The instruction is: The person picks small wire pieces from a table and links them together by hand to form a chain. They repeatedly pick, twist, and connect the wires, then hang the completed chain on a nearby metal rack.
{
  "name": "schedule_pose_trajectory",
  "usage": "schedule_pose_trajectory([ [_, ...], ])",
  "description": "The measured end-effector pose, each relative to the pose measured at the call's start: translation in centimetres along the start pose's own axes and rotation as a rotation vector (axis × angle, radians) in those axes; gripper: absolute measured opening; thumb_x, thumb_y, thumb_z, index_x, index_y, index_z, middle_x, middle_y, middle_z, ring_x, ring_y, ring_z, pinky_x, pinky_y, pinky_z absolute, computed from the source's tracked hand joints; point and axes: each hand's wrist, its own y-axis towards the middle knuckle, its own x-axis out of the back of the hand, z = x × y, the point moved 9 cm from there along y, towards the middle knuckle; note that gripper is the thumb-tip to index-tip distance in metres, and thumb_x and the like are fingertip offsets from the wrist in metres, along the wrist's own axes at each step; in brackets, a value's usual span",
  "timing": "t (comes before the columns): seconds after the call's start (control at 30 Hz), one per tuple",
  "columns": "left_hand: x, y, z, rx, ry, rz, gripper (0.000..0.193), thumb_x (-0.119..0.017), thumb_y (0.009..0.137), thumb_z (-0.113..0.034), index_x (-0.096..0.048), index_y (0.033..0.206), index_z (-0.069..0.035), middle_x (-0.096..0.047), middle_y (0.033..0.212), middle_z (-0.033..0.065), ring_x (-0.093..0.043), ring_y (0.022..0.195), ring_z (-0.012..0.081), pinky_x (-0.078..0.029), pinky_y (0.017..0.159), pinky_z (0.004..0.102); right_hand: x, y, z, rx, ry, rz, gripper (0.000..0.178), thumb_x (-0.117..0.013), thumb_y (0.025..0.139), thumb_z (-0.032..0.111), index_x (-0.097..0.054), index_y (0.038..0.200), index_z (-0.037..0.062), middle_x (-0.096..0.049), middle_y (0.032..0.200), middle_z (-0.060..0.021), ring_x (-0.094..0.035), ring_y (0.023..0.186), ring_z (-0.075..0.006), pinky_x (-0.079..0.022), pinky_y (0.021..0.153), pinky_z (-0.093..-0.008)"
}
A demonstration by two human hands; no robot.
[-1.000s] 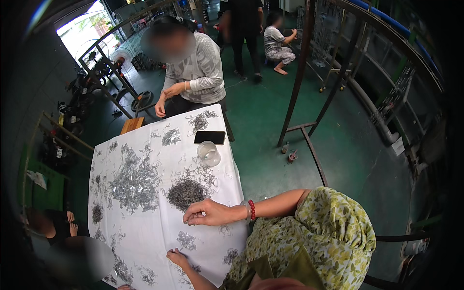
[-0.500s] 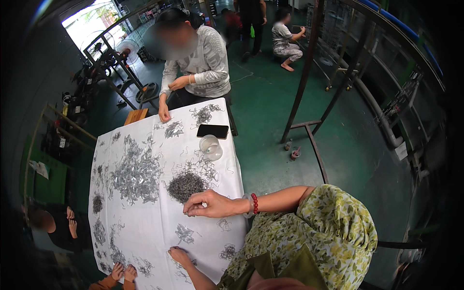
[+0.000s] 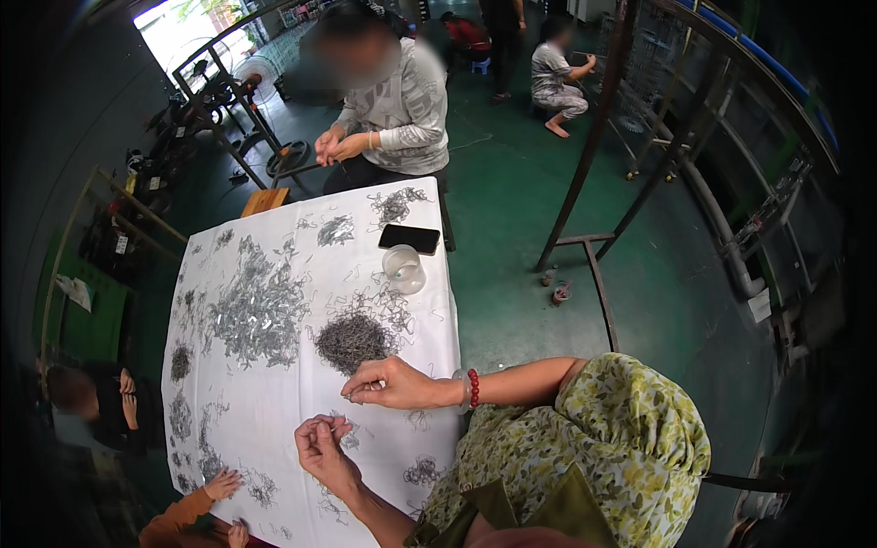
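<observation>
Curled hands (image 3: pixel 395 384) hover near tangled, curved wires (image 3: pixel 352 342).

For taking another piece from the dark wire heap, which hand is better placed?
Likely the right hand: its fingers are close to the near edge of the dark wire heap. The left hand is farther off. Anything pinched in either is too small to identify.

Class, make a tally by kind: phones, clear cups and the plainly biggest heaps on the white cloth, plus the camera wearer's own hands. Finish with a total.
Black phone: 1
Clear cup: 1
Biggest heaps, the dark wire heap and the shiny grey heap: 2
Own hands, left hand and right hand: 2
Total: 6
</observation>
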Motion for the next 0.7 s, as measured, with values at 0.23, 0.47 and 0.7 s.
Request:
schedule_pose_trajectory([
  [0.23, -2.8, -1.0, -1.0, -0.156, 0.102, 0.088, 0.007, -0.059, 0.090, -0.006, -0.056, 0.090, 0.000, -0.055, 0.103, 0.0087, -0.051, 0.093, 0.0159, -0.042, 0.087, 0.0303, -0.6, -0.6, 1.1, 0.041, 0.084, -0.034, 0.017, -0.068, 0.080, 0.008, -0.070, 0.096, 0.0029, -0.070, 0.085, -0.0114, -0.068, 0.077, -0.0178, -0.052, 0.068, -0.0284],
  [0.47, -2.1, -1.9, -0.9, -0.149, 0.153, 0.041, 0.010, -0.060, 0.089, -0.008, -0.057, 0.087, 0.000, -0.055, 0.102, 0.0076, -0.051, 0.093, 0.0153, -0.043, 0.086, 0.0297, -1.0, -1.1, 0.7, 0.069, 0.105, 0.005, 0.018, -0.069, 0.080, 0.011, -0.070, 0.097, 0.0032, -0.071, 0.084, -0.0115, -0.068, 0.077, -0.0156, -0.052, 0.068, -0.0277],
  [0.7, -1.4, -2.7, -0.2, -0.093, 0.094, -0.033, 0.008, -0.061, 0.088, -0.006, -0.056, 0.086, 0.000, -0.054, 0.099, 0.0078, -0.051, 0.091, 0.0155, -0.042, 0.086, 0.0294, -1.1, -1.6, 0.6, 0.098, 0.149, 0.010, 0.017, -0.068, 0.081, 0.010, -0.070, 0.096, 0.0030, -0.071, 0.085, -0.0099, -0.068, 0.078, -0.0162, -0.052, 0.070, -0.0278],
])
